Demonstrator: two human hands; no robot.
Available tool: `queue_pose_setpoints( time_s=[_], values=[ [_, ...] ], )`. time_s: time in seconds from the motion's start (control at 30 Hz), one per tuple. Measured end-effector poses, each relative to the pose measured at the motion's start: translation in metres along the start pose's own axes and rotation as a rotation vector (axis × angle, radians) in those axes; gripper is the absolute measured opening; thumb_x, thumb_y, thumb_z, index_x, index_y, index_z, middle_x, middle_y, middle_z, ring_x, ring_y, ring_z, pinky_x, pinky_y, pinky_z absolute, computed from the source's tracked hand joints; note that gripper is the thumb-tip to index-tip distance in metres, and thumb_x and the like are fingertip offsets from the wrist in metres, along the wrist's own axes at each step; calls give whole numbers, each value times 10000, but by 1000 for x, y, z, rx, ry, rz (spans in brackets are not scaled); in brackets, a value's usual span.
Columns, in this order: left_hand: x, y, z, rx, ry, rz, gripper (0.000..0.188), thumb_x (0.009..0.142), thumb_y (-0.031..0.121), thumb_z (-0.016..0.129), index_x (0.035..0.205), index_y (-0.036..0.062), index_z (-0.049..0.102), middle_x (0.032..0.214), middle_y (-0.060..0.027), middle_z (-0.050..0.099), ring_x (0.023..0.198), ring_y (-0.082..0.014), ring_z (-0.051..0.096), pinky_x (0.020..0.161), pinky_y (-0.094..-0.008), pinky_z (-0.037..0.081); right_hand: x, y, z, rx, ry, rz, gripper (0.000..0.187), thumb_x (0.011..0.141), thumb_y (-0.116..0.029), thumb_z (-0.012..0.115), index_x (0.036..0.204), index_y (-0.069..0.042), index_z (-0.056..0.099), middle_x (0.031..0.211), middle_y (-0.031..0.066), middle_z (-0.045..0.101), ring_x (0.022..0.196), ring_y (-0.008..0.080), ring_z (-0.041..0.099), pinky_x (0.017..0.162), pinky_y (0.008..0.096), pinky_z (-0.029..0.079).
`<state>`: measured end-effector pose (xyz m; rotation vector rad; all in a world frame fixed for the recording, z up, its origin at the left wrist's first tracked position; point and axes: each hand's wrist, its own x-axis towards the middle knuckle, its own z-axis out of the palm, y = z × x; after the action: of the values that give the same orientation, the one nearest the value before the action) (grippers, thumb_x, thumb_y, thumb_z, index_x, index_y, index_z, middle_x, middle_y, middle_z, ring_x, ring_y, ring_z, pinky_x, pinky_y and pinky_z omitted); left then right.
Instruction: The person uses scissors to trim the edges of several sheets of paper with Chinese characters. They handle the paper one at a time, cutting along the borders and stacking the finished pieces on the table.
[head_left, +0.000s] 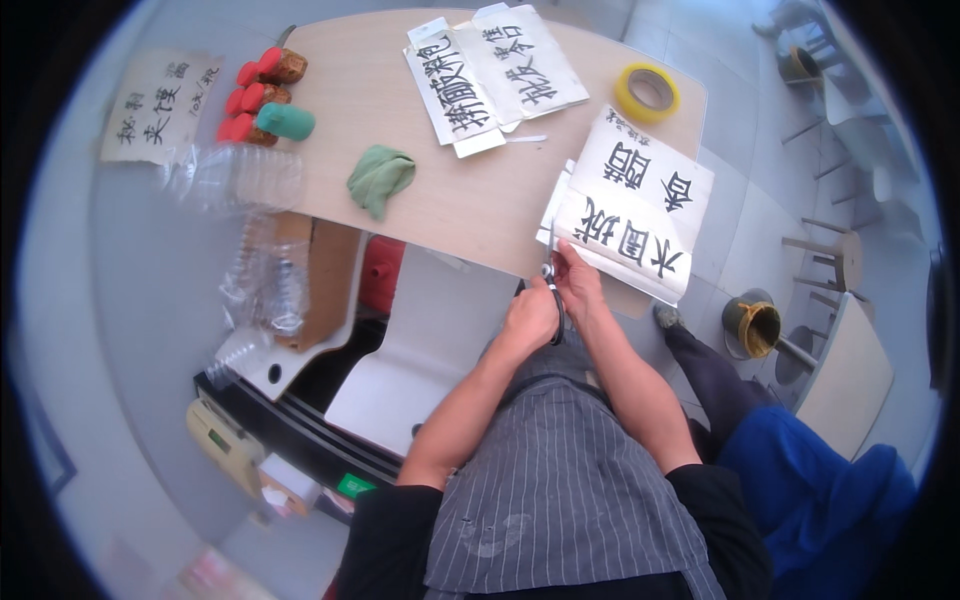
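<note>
Near sign: white sheets (632, 215), black brushwork, at surface's right edge.
Far signs: white strips (492, 72), overlapping.
Left sign: cream sheet (160, 107), off-surface.

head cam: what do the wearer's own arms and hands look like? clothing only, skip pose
Both forearms are bare from the elbow down. The left hand and right hand wear no gloves; no watch, ring or bracelet is visible. Short black sleeves end near the elbows, on both arms. Between the arms hangs a grey apron with thin pale vertical stripes.
</note>
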<state>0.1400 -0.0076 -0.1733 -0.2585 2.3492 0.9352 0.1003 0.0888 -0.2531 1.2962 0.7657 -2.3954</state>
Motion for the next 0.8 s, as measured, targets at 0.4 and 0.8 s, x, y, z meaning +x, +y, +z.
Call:
queue_pose_setpoints(
  time_s=[0.4,0.8],
  values=[
    [18,0,-5,-5,-65,65,493,895,309,502,1057,-153,440,927,-331,606,931,-455,590,826,-481,464,-1,1,12,-40,-100,60,182,821,-163,712,930,-47,624,833,37,618,716,130,562,597,280,467],
    [4,29,-17,-36,98,53,441,914,314,490,952,-125,464,829,-327,600,826,-485,587,742,-514,466,-13,-11,24,69,-184,184,188,841,-179,683,978,-75,607,834,24,622,690,134,554,597,275,470]
  ],
)
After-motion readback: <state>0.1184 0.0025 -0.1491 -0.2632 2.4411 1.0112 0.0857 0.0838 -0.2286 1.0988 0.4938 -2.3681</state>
